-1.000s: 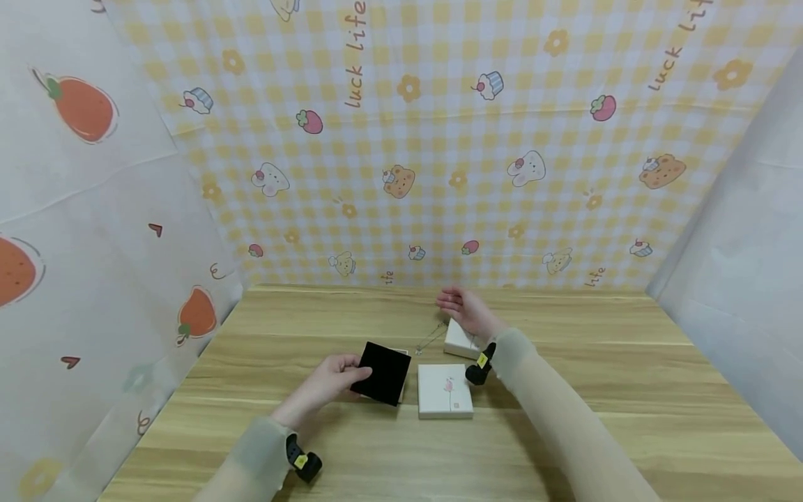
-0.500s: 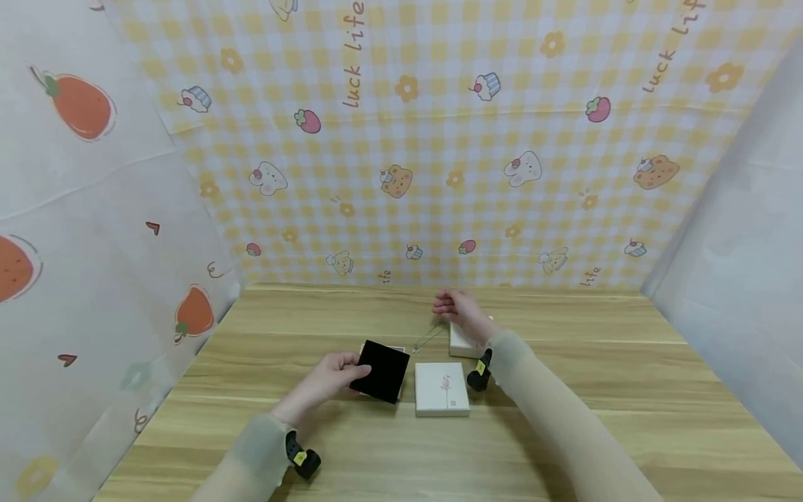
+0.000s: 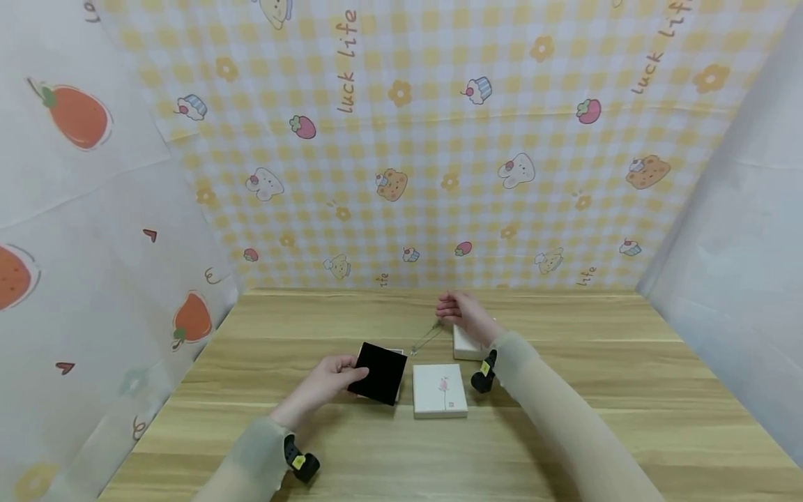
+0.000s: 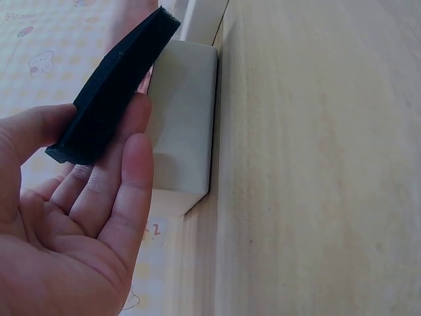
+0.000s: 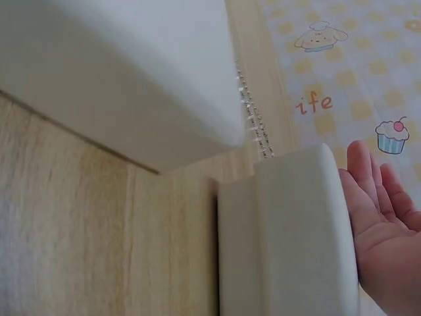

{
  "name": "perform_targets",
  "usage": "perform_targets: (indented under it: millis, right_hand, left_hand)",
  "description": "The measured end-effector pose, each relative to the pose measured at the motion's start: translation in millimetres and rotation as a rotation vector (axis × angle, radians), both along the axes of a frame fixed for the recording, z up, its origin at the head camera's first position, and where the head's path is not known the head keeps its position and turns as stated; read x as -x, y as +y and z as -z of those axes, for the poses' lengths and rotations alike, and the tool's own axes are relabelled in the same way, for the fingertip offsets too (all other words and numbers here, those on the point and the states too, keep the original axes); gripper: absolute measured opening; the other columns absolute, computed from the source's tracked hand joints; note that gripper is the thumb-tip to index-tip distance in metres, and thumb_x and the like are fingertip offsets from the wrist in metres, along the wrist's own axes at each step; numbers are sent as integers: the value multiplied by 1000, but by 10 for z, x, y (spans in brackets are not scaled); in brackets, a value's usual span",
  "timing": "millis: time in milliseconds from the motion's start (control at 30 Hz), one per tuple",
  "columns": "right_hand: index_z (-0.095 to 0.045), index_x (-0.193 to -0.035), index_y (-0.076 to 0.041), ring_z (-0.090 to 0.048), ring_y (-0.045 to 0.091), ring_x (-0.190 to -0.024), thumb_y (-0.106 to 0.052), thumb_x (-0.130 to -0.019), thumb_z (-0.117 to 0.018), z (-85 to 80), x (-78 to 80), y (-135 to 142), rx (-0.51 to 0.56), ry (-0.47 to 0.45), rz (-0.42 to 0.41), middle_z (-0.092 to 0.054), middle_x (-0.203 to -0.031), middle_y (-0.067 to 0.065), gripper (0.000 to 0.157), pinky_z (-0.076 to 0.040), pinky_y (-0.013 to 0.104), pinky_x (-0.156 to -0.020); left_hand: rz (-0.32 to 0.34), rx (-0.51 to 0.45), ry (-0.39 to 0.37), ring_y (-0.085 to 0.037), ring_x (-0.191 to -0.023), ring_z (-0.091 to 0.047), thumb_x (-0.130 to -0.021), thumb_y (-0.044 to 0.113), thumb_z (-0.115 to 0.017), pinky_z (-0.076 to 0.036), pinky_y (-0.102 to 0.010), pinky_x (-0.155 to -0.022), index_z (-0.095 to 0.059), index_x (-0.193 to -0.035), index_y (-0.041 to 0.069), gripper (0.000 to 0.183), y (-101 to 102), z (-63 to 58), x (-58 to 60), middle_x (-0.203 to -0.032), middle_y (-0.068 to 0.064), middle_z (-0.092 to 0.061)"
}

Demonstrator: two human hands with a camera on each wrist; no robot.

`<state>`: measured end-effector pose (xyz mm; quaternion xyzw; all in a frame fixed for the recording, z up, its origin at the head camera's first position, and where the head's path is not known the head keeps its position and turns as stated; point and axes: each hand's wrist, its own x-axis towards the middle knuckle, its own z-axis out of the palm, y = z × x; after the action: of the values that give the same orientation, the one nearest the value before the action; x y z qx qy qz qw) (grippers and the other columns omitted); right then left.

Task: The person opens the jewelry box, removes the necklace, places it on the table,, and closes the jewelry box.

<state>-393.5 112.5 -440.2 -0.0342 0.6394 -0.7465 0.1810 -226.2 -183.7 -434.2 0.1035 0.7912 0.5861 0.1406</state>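
Observation:
My left hand (image 3: pixel 335 376) pinches a black square foam pad (image 3: pixel 378 373) between thumb and fingers, tilted above a small white box (image 3: pixel 397 396) that it mostly covers. In the left wrist view the pad (image 4: pixel 108 92) is seen edge-on against that box (image 4: pixel 184 118). My right hand (image 3: pixel 467 314), fingers loosely extended, reaches past a second white box (image 3: pixel 467 348). From the right wrist view, the hand (image 5: pixel 388 224) lies against the side of this box (image 5: pixel 302 230). A thin silver necklace (image 3: pixel 426 338) lies on the table just below its fingertips.
A white lidded box (image 3: pixel 439 390) printed with a pink flower stands at the front, between my arms. A wooden table (image 3: pixel 376 460) carries everything. Patterned cloth (image 3: pixel 433 139) hangs behind, with white cloth (image 3: pixel 125 230) on the left side.
The white box beside my right hand has slid a little to the right. My left hand still holds the foam pad over its box, and the view has shifted slightly.

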Motion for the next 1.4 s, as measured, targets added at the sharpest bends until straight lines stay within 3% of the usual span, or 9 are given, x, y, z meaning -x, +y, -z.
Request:
perform_targets:
  millis: [167, 300, 433, 633, 767, 967, 1000, 1267, 1400]
  right_hand:
    - [-49, -120, 7, -62, 20, -92, -20, -107, -31, -45, -38, 45, 82, -34, -4, -62, -95, 8, 35, -46, 36, -97]
    - [-43, -129, 9, -62, 23, -96, -21, -107, -34, -94, -84, 81, 193, -107, 2, -62, -101, 13, 39, -38, 40, -105]
    - [-37, -135, 11, -64, 23, -95, -21, -106, -36, -169, -152, 98, 240, -137, -17, -62, -105, 16, 43, -40, 40, -104]
    - [-45, -128, 8, -65, 21, -93, -21, -107, -35, -322, -345, 30, 167, -56, -126, -63, -104, 13, 38, -48, 38, -96]
    - [-46, -128, 11, -65, 19, -90, -18, -106, -40, -399, -540, -61, 110, 22, -230, -63, -102, 10, 37, -51, 36, -90]
    - [-42, -133, 13, -66, 19, -90, -20, -102, -49, -429, -793, -222, 46, 94, -348, -63, -103, 9, 46, -48, 43, -95]
    - [-43, -133, 13, -66, 19, -90, -20, -101, -51, -428, -825, -249, 38, 99, -357, -63, -103, 9, 46, -47, 45, -96]
    - [-56, -118, 6, -65, 19, -80, -16, -99, -54, -356, -972, -419, 52, 85, -310, -64, -95, 7, 29, -54, 38, -85]
    - [-56, -115, 6, -64, 18, -77, -14, -97, -55, -283, -1001, -472, 60, 63, -273, -65, -91, 6, 27, -53, 41, -86]
  left_hand:
    - [-13, 10, 2, -14, -79, -50, -97, 25, -60, -55, -41, -80, -53, -92, 3, 24, 1, -41, 4, -69, 3, -45]
    - [3, 13, 46, -16, -87, -56, -97, 25, -59, -55, -43, -80, -56, -96, -1, 26, -21, -98, 31, -75, 2, -54]
    - [12, -17, 74, -18, -92, -62, -98, 23, -58, -55, -43, -80, -59, -106, -7, 31, -39, -164, 81, -91, -5, -67]
    - [-25, -58, 79, -19, -93, -64, -98, 22, -57, -55, -40, -80, -59, -109, -9, 33, -16, -237, 180, -103, -11, -68]
    - [-89, -64, 61, -15, -87, -62, -97, 25, -59, -55, -40, -82, -59, -105, -6, 32, 27, -283, 245, -99, -6, -63]
    - [-141, -72, 39, -17, -95, -60, -96, 30, -60, -54, -38, -84, -59, -108, -2, 34, 106, -352, 302, -106, -9, -59]
    - [-144, -76, 35, -19, -102, -60, -96, 30, -60, -54, -38, -84, -60, -111, -2, 35, 115, -363, 303, -114, -11, -59]
    - [-131, -131, 41, -21, -97, -63, -97, 26, -60, -55, -36, -80, -60, -116, -5, 36, 158, -386, 325, -109, -13, -64]
    - [-117, -134, 49, -21, -94, -64, -97, 23, -59, -56, -37, -79, -59, -112, -8, 35, 158, -367, 322, -105, -13, -65]
